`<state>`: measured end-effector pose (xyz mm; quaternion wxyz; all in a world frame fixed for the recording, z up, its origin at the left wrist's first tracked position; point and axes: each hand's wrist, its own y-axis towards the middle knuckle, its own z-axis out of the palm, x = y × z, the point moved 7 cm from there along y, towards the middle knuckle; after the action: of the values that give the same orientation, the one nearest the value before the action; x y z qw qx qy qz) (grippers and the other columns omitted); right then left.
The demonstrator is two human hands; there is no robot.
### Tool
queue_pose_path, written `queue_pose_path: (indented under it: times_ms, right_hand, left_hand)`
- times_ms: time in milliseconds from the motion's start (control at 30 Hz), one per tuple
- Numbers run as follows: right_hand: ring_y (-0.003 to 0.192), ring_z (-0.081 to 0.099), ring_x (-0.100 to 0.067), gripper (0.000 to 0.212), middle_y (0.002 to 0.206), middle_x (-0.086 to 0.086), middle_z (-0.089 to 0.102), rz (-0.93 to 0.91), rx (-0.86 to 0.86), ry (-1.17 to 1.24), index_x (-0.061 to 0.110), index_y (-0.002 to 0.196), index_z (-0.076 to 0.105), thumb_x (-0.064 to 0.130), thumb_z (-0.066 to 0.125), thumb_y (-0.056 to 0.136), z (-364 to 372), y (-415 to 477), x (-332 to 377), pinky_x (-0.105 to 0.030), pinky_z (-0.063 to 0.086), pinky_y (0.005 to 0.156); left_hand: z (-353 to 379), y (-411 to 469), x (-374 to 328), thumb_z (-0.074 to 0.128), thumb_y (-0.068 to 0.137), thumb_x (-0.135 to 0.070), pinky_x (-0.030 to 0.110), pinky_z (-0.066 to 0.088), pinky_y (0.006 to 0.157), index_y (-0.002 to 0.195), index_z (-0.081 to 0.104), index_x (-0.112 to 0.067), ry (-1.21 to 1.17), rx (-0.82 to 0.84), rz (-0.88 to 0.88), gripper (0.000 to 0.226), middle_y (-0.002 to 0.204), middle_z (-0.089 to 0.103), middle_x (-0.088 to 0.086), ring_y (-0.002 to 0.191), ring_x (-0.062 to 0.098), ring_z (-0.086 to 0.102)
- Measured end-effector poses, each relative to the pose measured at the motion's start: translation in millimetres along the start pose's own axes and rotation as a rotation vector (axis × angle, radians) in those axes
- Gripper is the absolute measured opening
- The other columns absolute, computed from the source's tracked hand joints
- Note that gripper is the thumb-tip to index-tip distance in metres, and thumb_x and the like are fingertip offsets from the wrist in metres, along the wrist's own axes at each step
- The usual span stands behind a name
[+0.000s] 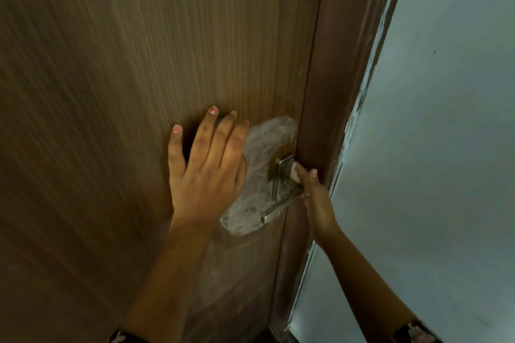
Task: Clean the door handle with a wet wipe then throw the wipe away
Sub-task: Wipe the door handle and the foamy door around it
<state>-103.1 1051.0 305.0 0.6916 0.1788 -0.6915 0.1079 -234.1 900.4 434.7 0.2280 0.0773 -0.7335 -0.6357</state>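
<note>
Head view: gauzy wet wipe (259, 147) beside brushed-metal handle (281, 203)

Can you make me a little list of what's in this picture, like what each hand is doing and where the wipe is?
place: brown wooden door beside a pale wall
left hand: flat and open, pressed on the door
right hand: at the door handle's base, pinching something small and white
door handle: silver metal lever, near the door's edge
wet wipe: thin white sheet spread against the door behind the handle, partly under the left hand
bin: not in view
</note>
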Motion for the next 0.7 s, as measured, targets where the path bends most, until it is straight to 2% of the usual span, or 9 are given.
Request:
queue_pose_path:
  times_ms: [133,200,267,300,367,433,533,600,700]
  right_hand:
    - [0.134,0.029,-0.007,0.043,0.144,0.013,0.030,-0.093,-0.055,-0.222,0.032,0.140,0.032,0.041,0.019,0.101,3.5,-8.6,-17.4,-0.006,0.029,0.094]
    - [0.140,0.024,-0.019,0.053,0.154,-0.002,0.025,-0.132,-0.061,-0.264,0.022,0.147,0.022,0.045,0.021,0.099,6.9,-12.4,-22.2,-0.019,0.023,0.105]
    - [0.138,0.028,-0.021,0.063,0.151,-0.007,0.032,-0.115,-0.108,-0.126,0.019,0.146,0.027,0.053,0.030,0.093,8.1,-13.9,-30.2,-0.030,0.016,0.113]
    - [0.136,0.032,-0.021,0.058,0.147,-0.008,0.038,-0.116,-0.139,-0.158,0.016,0.144,0.033,0.046,0.036,0.095,6.2,-13.9,-33.3,-0.028,0.015,0.113]
    - [0.131,0.040,-0.028,0.042,0.139,-0.017,0.046,0.021,-0.101,-0.041,0.002,0.135,0.043,0.014,0.048,0.095,8.7,-8.4,-48.1,-0.019,0.022,0.108]
    - [0.124,0.047,-0.033,0.036,0.131,-0.022,0.052,0.115,-0.223,0.050,-0.002,0.126,0.051,-0.004,0.050,0.089,0.5,0.7,-63.3,-0.022,0.034,0.100]
    - [0.116,0.058,-0.024,0.039,0.123,-0.012,0.062,0.070,-0.164,0.245,0.008,0.121,0.060,-0.007,0.050,0.087,6.5,1.1,-50.5,-0.019,0.045,0.092]
    - [0.108,0.063,-0.017,0.041,0.118,-0.006,0.067,0.019,-0.180,0.413,0.015,0.120,0.062,-0.006,0.051,0.087,7.5,1.2,-45.1,-0.026,0.052,0.086]
    - [0.103,0.066,-0.014,0.041,0.113,-0.002,0.070,-0.043,-0.223,0.365,0.014,0.120,0.062,-0.007,0.052,0.086,8.8,1.6,-44.9,-0.027,0.055,0.084]
  left_hand:
    - [0.0,-0.2,-0.2,0.051,0.095,-0.028,0.048,0.014,0.116,0.131,0.053,-0.019,-0.005,0.011,0.004,0.037,0.129,0.062,-0.003,0.132,0.018,0.044]
    - [0.7,0.2,0.2,0.051,0.095,-0.028,0.048,0.014,0.116,0.132,0.053,-0.019,-0.004,0.014,0.007,0.038,0.130,0.061,-0.003,0.132,0.018,0.044]
    - [1.3,-0.1,0.6,0.051,0.095,-0.028,0.048,0.014,0.116,0.132,0.052,-0.019,-0.005,0.015,0.007,0.038,0.130,0.061,-0.003,0.133,0.018,0.043]
    - [1.5,-0.4,0.3,0.051,0.095,-0.028,0.048,0.014,0.116,0.132,0.052,-0.019,-0.002,0.015,0.008,0.038,0.130,0.061,-0.003,0.133,0.018,0.043]
    - [1.8,-0.4,0.1,0.052,0.095,-0.028,0.048,0.014,0.116,0.132,0.053,-0.019,-0.001,0.016,0.010,0.038,0.130,0.060,-0.003,0.133,0.018,0.043]
    - [1.8,-0.7,0.1,0.052,0.095,-0.028,0.048,0.014,0.116,0.132,0.053,-0.019,-0.003,0.021,0.011,0.038,0.130,0.060,-0.002,0.133,0.018,0.043]
    - [2.0,-0.9,-0.1,0.052,0.094,-0.028,0.048,0.014,0.116,0.132,0.052,-0.019,0.000,0.026,0.016,0.039,0.130,0.060,-0.002,0.133,0.018,0.043]
    - [2.3,-1.0,-0.1,0.052,0.094,-0.028,0.048,0.015,0.116,0.132,0.052,-0.019,0.003,0.029,0.019,0.039,0.130,0.060,-0.002,0.133,0.018,0.043]
    - [2.1,-1.1,-1.0,0.052,0.095,-0.028,0.048,0.015,0.116,0.132,0.053,-0.019,0.005,0.026,0.020,0.038,0.130,0.061,-0.002,0.132,0.018,0.044]
